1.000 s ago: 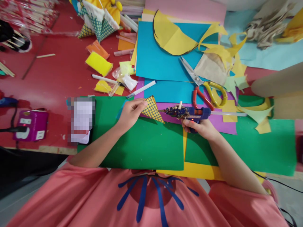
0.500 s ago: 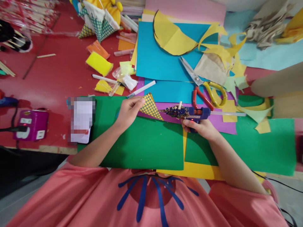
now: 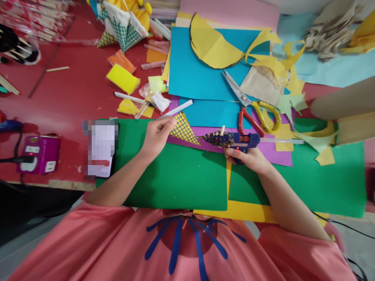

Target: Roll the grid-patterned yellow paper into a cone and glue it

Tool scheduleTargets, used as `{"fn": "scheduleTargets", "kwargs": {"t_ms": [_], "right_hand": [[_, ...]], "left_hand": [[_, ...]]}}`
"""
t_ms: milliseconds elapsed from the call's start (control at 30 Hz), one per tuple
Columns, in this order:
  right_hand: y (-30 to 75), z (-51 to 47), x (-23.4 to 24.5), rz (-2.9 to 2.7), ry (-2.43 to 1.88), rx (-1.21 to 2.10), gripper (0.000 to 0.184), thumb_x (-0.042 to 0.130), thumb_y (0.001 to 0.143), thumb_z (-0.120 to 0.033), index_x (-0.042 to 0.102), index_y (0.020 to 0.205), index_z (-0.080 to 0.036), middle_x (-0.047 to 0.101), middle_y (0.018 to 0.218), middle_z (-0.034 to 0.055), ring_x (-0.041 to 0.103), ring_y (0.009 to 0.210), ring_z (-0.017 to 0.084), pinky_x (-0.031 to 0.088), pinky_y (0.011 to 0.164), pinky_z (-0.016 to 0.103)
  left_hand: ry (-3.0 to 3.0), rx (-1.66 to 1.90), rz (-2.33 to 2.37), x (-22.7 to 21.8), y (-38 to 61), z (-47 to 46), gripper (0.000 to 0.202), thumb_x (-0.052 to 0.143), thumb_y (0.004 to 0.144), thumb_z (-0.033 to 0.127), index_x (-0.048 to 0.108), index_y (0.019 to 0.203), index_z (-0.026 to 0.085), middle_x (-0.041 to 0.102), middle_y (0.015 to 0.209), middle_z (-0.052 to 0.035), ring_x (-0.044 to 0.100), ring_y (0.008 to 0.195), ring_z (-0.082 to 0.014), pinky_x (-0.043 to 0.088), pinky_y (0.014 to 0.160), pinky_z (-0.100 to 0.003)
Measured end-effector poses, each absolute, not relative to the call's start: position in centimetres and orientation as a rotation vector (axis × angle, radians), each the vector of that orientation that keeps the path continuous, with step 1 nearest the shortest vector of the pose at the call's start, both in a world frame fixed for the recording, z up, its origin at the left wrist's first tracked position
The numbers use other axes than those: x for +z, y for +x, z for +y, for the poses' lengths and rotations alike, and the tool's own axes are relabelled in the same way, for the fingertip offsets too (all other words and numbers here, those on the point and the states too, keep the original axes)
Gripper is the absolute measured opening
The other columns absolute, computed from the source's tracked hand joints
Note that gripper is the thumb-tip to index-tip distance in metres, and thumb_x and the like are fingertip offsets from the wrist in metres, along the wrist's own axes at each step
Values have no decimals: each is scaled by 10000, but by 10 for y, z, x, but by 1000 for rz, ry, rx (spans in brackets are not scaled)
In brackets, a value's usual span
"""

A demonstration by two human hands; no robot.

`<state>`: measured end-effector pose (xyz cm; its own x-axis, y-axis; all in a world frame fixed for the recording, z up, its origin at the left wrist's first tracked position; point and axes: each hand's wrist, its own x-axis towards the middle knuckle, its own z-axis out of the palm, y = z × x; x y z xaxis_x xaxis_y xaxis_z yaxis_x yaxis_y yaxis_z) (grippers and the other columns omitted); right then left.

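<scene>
My left hand (image 3: 158, 134) pinches the upper left part of a yellow paper cone (image 3: 184, 130) with a dark crisscross pattern. The cone's point slants down to the right. In my right hand (image 3: 245, 157) is a blue hot glue gun (image 3: 244, 141), its grip wrapped by my fingers and a small red light showing. A clear glue stick (image 3: 283, 141) juts from its back end. The gun's nozzle is close to the cone's pointed end; whether they touch I cannot tell. Beneath both hands lie green sheets (image 3: 175, 179) and a purple sheet (image 3: 272, 153).
Scissors (image 3: 244, 97) with yellow handles and red-handled pliers (image 3: 249, 123) lie beyond the gun. A yellow half-circle (image 3: 216, 45) rests on blue sheets (image 3: 187, 66). A phone (image 3: 102, 148) and a purple power adapter (image 3: 39, 154) are at left. A beige roll (image 3: 345, 97) stands at right.
My left hand has shifted slightly left and up with the paper cone, and the cone has turned a little. My right hand and the glue gun stay in place.
</scene>
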<state>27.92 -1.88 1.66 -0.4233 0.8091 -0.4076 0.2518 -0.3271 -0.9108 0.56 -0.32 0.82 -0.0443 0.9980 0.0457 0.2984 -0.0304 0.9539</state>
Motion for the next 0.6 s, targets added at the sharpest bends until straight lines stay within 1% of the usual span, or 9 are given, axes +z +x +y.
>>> {"fn": "scheduleTargets", "kwargs": {"t_ms": [200, 333, 500, 600], "right_hand": [[280, -20, 15, -1488, -1379, 1810, 368, 669, 716, -509, 540, 671, -168, 547, 538, -8, 504, 460, 103, 411, 438, 235], [280, -19, 15, -1486, -1372, 1811, 369, 670, 714, -511, 540, 675, -168, 547, 540, -10, 506, 457, 104, 412, 434, 234], [280, -19, 15, -1496, -1378, 1804, 362, 667, 721, -503, 535, 677, -169, 547, 539, -10, 504, 458, 102, 407, 435, 231], [280, -19, 15, -1501, -1377, 1805, 364, 663, 725, -502, 533, 670, -167, 546, 535, -9, 501, 458, 101, 403, 436, 230]], "left_hand": [[1427, 1141, 1496, 9, 4, -3, 357, 522, 806, 334, 349, 531, 187, 334, 573, 26, 337, 558, -101, 324, 545, -248], [1401, 1162, 1484, 8, 3, -2, 320, 528, 807, 327, 403, 548, 187, 370, 579, 27, 356, 548, -99, 328, 529, -247], [1395, 1211, 1459, 8, 1, -1, 360, 541, 816, 312, 384, 519, 182, 350, 583, 29, 367, 553, -96, 340, 544, -248], [1407, 1230, 1456, 9, 0, -1, 380, 541, 820, 314, 363, 512, 180, 319, 575, 32, 335, 540, -91, 320, 535, -251]]}}
